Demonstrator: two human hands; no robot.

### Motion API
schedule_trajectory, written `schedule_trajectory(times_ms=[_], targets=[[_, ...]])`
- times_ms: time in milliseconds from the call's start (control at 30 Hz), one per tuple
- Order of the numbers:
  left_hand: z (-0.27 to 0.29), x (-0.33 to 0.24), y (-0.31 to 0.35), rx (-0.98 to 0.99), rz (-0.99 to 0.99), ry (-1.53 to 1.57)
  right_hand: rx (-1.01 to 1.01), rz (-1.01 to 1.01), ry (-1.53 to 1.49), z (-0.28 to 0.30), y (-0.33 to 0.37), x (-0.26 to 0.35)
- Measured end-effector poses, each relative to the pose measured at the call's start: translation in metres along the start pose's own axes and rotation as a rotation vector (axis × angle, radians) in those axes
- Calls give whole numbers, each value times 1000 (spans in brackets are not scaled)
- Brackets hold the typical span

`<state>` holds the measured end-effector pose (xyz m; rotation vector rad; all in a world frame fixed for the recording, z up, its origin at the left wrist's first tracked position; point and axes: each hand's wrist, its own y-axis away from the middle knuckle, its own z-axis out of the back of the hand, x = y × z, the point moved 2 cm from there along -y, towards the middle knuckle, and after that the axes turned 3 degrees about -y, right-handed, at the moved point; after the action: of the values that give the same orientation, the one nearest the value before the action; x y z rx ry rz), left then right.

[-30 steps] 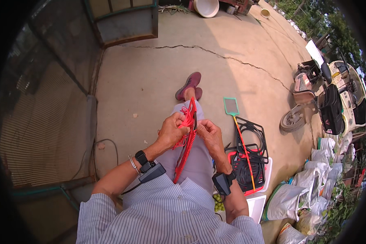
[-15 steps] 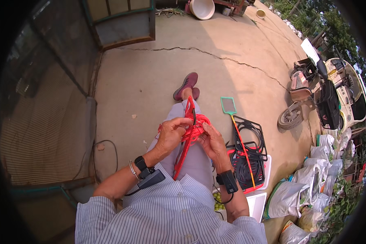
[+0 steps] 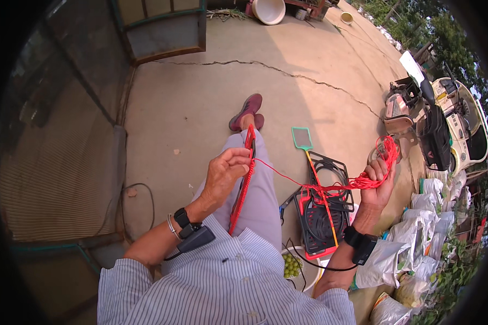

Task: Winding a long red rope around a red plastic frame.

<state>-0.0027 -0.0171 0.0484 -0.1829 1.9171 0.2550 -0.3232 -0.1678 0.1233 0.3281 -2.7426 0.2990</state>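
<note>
My left hand (image 3: 226, 174) pinches a long, thin red frame (image 3: 240, 197) with a dark inner part. It stands nearly edge-on over my lap, so its face is mostly hidden. Out to the right, my right hand (image 3: 378, 184) is closed round a loose hank of red cord (image 3: 358, 183), with loops sticking out past the fingers. A single strand runs from the frame by my left fingers across to the hank. Below the cord lie black open-work panels (image 3: 325, 219) with red edging, and a green-headed fly swatter (image 3: 302, 138) rests across them.
A white bucket (image 3: 308, 260) holding green round fruit (image 3: 292, 265) stands by my right side. Full white sacks (image 3: 382, 262) line the right, with a motor scooter (image 3: 398, 116) beyond. A screened door (image 3: 165, 35) and a dark cable (image 3: 153, 200) are at left.
My right hand has swung away to the right with the hank of cord, drawing a strand out from the frame. My left hand has stayed at the frame, shifting slightly left.
</note>
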Motion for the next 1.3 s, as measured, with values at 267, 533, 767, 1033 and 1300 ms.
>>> schedule_trajectory(times_ms=[267, 533, 767, 1033, 1300], targets=[[-15, -13, -10, -52, -333, -663, 112, -80, -124, -96, -18, -24], [-12, -20, -19, -85, -313, -344, 419, -278, -333, -210, -1, -75], [34, -51, -2, 45, -169, 364, 293, -440, -338, -183, 23, -128], [98, -30, 32, 128, -16, -149, -107, -665, -199, -62, 98, -179], [40, -23, 0, 42, -23, -463, -334, -476, 205, -2, 66, -205]])
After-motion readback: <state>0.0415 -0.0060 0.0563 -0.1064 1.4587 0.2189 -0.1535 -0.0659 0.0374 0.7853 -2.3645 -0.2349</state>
